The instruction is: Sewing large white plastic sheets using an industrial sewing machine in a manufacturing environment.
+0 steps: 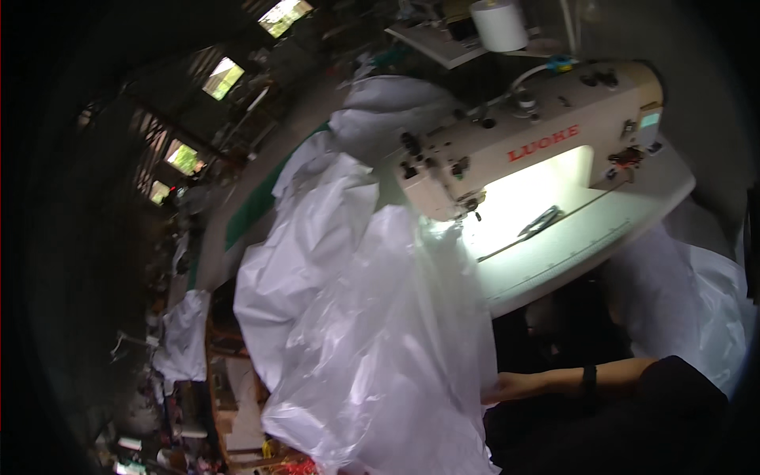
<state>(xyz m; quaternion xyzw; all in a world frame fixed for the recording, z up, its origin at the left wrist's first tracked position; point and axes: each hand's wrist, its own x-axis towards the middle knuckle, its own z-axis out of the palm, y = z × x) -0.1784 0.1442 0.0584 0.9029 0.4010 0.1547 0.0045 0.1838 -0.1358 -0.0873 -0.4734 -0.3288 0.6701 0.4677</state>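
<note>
A large sheet of shiny white material [356, 340] hangs in loose folds through the middle of the view, from the sewing machine [546, 150] down to the lower edge. The person's right hand [511, 388] is at the sheet's lower right edge, so most of the sheet lies to the left of this hand and above it. The fingertips go out of sight at the material; the hand seems to touch it, but I cannot tell whether the fingers pinch it or only rest against it. The left hand is out of sight, so I cannot tell how its fingers stand or where the sheet lies from it.

The right forearm comes in from the lower right, with a dark band [589, 378] at the wrist and a black sleeve [665, 396] above it. The upper part of the sheet reaches the left end of the white tabletop [554, 261], close by the needle end of the machine. A small pair of snips [541, 222] lies on the brightly lit tabletop, right of the needle and well apart from the hand. More white material [716, 297] hangs at the far right, beyond the forearm. A white thread cone [499, 25] stands behind the machine.
</note>
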